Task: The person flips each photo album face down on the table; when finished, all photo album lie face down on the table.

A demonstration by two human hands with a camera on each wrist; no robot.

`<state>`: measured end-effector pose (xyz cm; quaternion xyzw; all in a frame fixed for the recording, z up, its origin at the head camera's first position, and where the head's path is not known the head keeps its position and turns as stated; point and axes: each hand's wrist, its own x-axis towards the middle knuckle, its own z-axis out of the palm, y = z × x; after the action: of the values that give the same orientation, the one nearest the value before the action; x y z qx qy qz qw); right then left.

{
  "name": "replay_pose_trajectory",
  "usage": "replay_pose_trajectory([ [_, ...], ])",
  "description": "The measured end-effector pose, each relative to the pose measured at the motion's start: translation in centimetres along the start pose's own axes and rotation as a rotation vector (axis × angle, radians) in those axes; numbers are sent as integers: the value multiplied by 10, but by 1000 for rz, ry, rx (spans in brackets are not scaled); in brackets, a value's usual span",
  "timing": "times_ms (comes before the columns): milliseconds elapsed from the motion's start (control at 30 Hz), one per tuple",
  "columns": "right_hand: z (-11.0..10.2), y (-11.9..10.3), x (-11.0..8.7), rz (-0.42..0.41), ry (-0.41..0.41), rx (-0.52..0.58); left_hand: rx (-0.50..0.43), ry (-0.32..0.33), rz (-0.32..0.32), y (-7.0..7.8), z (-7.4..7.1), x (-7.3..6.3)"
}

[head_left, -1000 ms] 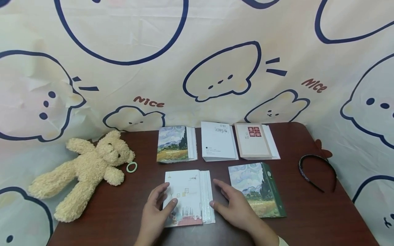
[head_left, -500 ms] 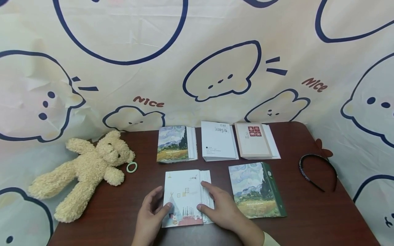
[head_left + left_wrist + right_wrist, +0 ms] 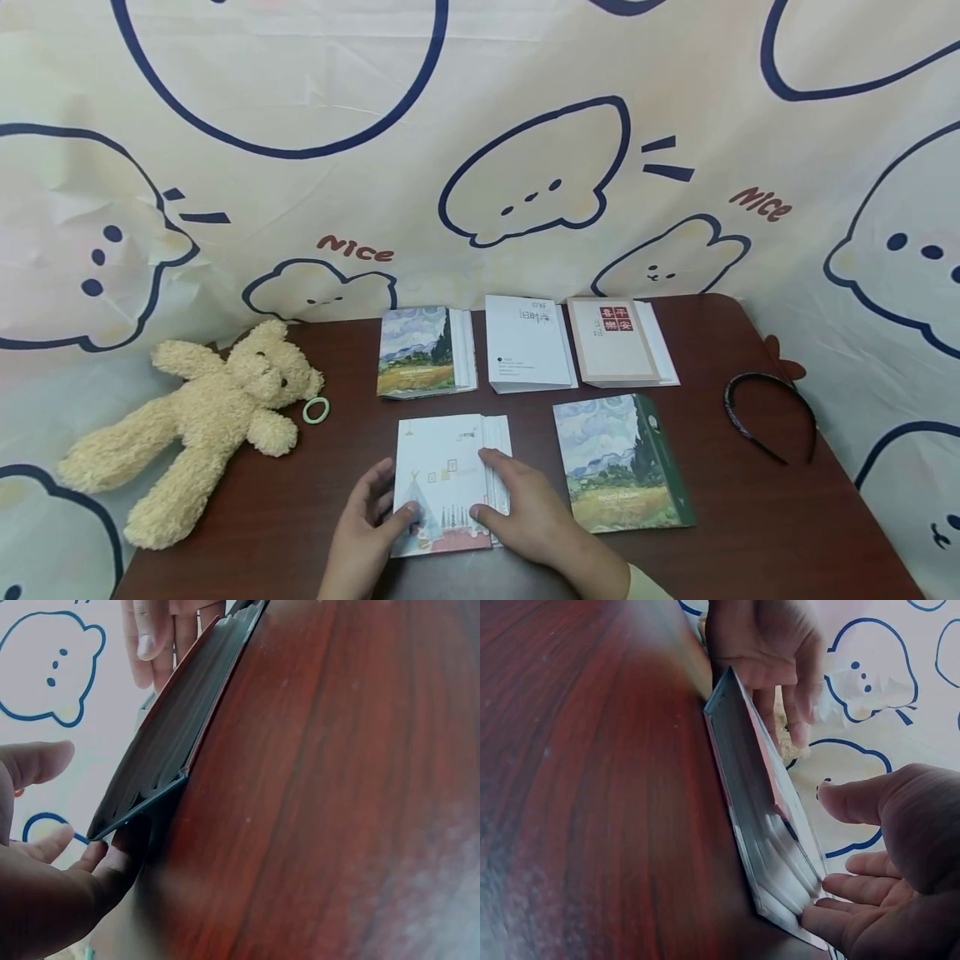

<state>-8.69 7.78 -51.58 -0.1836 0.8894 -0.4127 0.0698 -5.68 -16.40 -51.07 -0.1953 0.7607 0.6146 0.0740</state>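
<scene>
A white photo album [image 3: 422, 437] with a pastel drawing on its cover lies at the table's near middle, its page edges fanned out on the right. My left hand [image 3: 365, 518] is at its left side; in the left wrist view the fingertips touch the dark spine [image 3: 139, 808] and the thumb [image 3: 41, 761] stands apart from the cover. My right hand [image 3: 528, 510] is at the opposite side. Its fingers touch the page edges [image 3: 784, 859] in the right wrist view, and the thumb [image 3: 855, 801] is raised, not pinching.
Behind are three more albums: one with a painted landscape [image 3: 416, 350], one white [image 3: 525, 346], one beige [image 3: 611, 342]. A green-spined landscape album [image 3: 611, 467] lies to the right. Around them are a teddy bear [image 3: 213, 417], a pale green ring [image 3: 316, 410] and a black headband [image 3: 731, 400].
My right hand has moved left, from beside the album onto its page edges. My left hand has shifted slightly down and left, its thumb lying less far over the cover.
</scene>
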Motion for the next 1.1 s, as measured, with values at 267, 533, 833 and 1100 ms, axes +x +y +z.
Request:
replay_pose_trajectory([
  [267, 0, 0, 2, 6, -16, -22, -31, -26, -11, -1, -4, 2],
  [533, 4, -2, 6, 11, -51, -25, -71, -40, -27, -1, -10, 2],
  [833, 8, -5, 12, 17, -71, 7, -34, -29, -21, 2, -26, -2],
  [1100, 11, -7, 17, 12, -50, 76, -52, -40, 31, 10, -36, -9],
])
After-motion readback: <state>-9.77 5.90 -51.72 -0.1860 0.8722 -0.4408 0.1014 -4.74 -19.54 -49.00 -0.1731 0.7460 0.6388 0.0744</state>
